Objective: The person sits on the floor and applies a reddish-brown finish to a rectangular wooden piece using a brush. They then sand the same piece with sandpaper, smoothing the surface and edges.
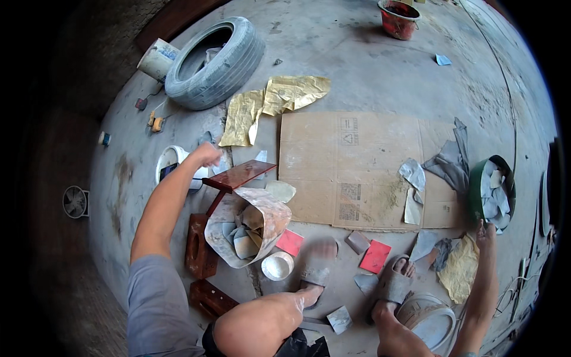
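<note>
My left hand [208,154] is raised over the left side, fingers curled; what they hold, if anything, I cannot make out. Below it stand a white bucket [171,156] and a reddish-brown wooden board [242,174]. My right hand [486,232] grips the near rim of a dark green tub [476,193] at the right. Grey sheet scraps [497,193] lie inside that tub. Between my left arm and my feet is a stained white container [270,208] holding several grey and brown scraps. A small white pot [277,266] stands beside it.
A flattened cardboard sheet [321,172] covers the middle floor, with crumpled golden paper [295,94] beyond it. A tyre [241,68] lies far left; a red bucket [398,21] stands far back. Red pads [375,256] lie near my feet, and a lidded white bucket [431,324] sits near right.
</note>
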Action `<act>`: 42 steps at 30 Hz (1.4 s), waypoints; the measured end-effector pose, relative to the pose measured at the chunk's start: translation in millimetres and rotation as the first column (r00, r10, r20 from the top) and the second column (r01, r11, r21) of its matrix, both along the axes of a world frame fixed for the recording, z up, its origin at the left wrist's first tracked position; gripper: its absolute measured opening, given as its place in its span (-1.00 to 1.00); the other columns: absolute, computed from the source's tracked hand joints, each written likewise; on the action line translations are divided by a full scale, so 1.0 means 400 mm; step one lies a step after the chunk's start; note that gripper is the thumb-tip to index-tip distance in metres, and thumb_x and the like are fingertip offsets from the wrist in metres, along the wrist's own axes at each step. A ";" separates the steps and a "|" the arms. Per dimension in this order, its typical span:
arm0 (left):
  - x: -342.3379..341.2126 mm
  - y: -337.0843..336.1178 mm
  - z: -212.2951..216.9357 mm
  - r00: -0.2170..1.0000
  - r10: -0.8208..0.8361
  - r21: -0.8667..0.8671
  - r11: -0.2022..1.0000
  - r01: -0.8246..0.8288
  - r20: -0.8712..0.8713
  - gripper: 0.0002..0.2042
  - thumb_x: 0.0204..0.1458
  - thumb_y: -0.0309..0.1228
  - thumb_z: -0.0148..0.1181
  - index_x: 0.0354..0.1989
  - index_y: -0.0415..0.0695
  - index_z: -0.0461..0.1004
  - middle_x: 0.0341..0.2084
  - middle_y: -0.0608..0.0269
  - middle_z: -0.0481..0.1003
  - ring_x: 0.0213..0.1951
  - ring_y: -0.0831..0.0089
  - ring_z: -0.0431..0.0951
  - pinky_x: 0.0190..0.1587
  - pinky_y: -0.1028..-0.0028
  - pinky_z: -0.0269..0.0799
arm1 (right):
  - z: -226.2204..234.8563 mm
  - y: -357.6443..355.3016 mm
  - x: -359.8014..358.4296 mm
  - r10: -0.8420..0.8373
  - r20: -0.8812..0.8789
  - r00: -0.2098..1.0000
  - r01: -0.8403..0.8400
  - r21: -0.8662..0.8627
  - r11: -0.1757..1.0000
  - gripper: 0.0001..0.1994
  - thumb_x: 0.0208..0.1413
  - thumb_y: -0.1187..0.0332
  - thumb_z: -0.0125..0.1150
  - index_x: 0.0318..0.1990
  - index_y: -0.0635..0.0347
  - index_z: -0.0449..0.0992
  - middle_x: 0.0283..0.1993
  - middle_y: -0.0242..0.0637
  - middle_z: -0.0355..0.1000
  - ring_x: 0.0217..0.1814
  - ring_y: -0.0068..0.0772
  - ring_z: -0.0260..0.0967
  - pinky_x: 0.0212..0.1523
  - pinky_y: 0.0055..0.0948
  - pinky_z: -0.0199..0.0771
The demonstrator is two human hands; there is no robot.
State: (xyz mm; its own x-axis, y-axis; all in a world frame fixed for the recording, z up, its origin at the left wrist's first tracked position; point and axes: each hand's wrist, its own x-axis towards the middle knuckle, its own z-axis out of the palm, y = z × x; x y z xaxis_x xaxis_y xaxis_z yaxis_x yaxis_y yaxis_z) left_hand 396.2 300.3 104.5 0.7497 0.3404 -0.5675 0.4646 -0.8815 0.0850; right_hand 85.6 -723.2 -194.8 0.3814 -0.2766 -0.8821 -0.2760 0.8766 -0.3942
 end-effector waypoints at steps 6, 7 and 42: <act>-0.098 -0.308 -0.030 0.749 -0.339 -0.049 0.895 0.442 0.570 -0.70 0.27 -0.35 0.12 0.01 -0.29 0.63 -0.22 -0.04 0.68 -0.16 0.13 0.69 -0.03 0.25 0.55 | 0.094 -0.077 -0.030 -0.189 -0.019 0.982 0.166 -0.391 0.905 -0.79 0.47 0.35 -0.10 -0.06 0.36 0.36 -0.17 0.00 0.51 -0.15 -0.10 0.63 -0.23 -0.40 0.83; -0.163 -0.403 0.048 0.779 -0.329 -0.083 0.896 0.436 0.534 -0.69 0.27 -0.37 0.12 0.05 -0.29 0.61 -0.21 -0.01 0.69 -0.15 0.15 0.69 -0.01 0.27 0.55 | 0.072 0.037 -0.027 -0.227 -0.087 0.970 0.182 -0.359 0.915 -0.81 0.45 0.36 -0.08 -0.06 0.36 0.35 -0.23 -0.04 0.51 -0.29 -0.17 0.63 -0.35 -0.44 0.81; -0.668 -0.934 -0.374 0.568 -0.591 -0.113 0.629 0.769 0.573 -0.41 0.06 -0.38 0.40 0.30 -0.21 0.39 0.20 -0.06 0.36 0.25 -0.06 0.34 0.28 0.06 0.31 | 0.278 0.816 0.348 0.544 -0.567 0.619 -0.600 -0.788 -0.138 -0.79 0.12 0.31 0.25 -0.17 0.24 0.51 -0.13 0.08 0.56 -0.04 0.15 0.53 0.02 0.01 0.53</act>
State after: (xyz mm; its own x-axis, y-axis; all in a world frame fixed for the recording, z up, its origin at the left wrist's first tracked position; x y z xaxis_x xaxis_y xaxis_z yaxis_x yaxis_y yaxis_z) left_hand 129.2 -73.5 -45.2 0.8542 -0.5152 -0.0701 -0.4388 -0.7866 0.4344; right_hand 224.7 -396.9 -83.6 0.8488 -0.4847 -0.2110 -0.4974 -0.5971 -0.6293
